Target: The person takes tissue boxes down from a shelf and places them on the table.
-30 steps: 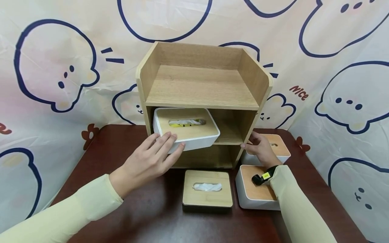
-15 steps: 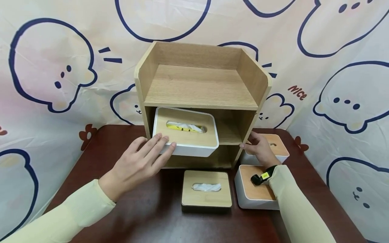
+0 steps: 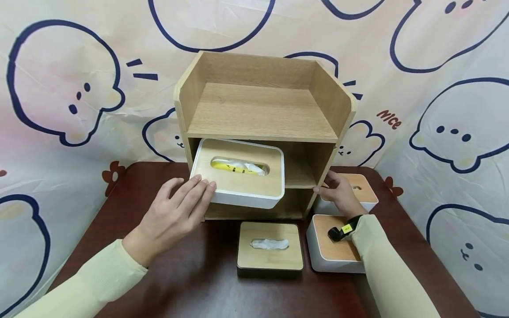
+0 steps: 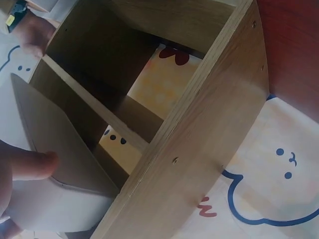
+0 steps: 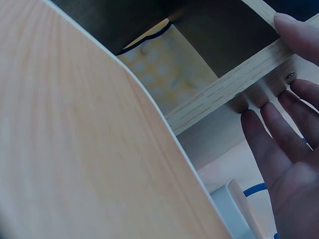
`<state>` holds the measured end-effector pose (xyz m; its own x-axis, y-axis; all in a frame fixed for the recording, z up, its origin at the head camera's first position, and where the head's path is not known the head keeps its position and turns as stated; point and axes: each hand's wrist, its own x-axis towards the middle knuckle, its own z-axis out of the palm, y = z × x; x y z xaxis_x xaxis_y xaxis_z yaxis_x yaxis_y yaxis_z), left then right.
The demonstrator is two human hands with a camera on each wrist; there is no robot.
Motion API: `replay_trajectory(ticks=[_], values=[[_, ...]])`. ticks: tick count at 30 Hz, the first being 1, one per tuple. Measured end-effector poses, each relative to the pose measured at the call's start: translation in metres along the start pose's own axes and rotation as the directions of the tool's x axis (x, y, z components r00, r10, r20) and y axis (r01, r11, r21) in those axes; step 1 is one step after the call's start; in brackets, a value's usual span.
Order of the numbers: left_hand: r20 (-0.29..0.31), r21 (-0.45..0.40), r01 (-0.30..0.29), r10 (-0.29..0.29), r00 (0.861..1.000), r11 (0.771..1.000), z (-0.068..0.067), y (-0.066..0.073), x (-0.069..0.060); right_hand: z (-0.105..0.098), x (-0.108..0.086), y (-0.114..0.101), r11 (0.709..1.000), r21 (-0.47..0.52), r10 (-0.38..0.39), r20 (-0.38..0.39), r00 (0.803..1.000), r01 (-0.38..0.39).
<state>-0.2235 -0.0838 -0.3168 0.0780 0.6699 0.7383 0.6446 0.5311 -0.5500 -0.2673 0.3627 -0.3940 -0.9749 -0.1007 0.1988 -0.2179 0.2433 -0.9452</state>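
My left hand (image 3: 171,216) grips the near left corner of a white tissue box (image 3: 244,182) with a wooden lid. Its fingertips lie on the lid, and in the left wrist view its thumb (image 4: 35,164) presses the underside of the box. Tissue in a yellow pack shows through the slot. Tilted, the box sits at the mouth of the middle compartment of a wooden shelf unit (image 3: 262,110). At that unit's right side panel (image 3: 331,163), my right hand (image 3: 339,194) pinches the front edge, thumb in front and fingertips (image 5: 246,114) against the outer face.
A dark tissue box (image 3: 270,251) with a wooden lid lies on the brown table (image 3: 191,282) before the shelf unit. Two pale boxes with wooden lids, a near one (image 3: 330,254) and a far one (image 3: 363,190), stand to the right. Patterned cloth (image 3: 59,176) hangs behind.
My left hand has drawn the white tissue box forward and left, further out of the middle compartment, and its lid has turned to face up more. My right hand keeps its place on the panel.
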Motion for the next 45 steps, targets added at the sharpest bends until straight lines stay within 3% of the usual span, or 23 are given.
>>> replay_trajectory(ticks=[7, 16, 30, 45], values=[[0.014, -0.026, 0.010, -0.010, 1.000, 1.000, -0.002, 0.002, -0.007, 0.001, 0.000, 0.004, 1.000, 0.021, 0.008, 0.001, 1.000, -0.008], [0.005, -0.034, 0.065, -0.064, 0.998, 0.997, -0.003, 0.006, -0.020, 0.005, 0.001, 0.001, 1.000, 0.026, 0.013, 0.005, 1.000, -0.013], [-0.118, 0.018, 0.101, -0.098, 0.988, 0.995, -0.005, 0.009, -0.019, 0.006, -0.001, 0.002, 1.000, 0.026, 0.004, 0.002, 1.000, -0.004], [-0.175, 0.030, 0.118, -0.111, 0.978, 0.993, -0.003, 0.017, -0.018, 0.002, -0.001, -0.003, 1.000, 0.021, -0.012, 0.022, 1.000, 0.012]])
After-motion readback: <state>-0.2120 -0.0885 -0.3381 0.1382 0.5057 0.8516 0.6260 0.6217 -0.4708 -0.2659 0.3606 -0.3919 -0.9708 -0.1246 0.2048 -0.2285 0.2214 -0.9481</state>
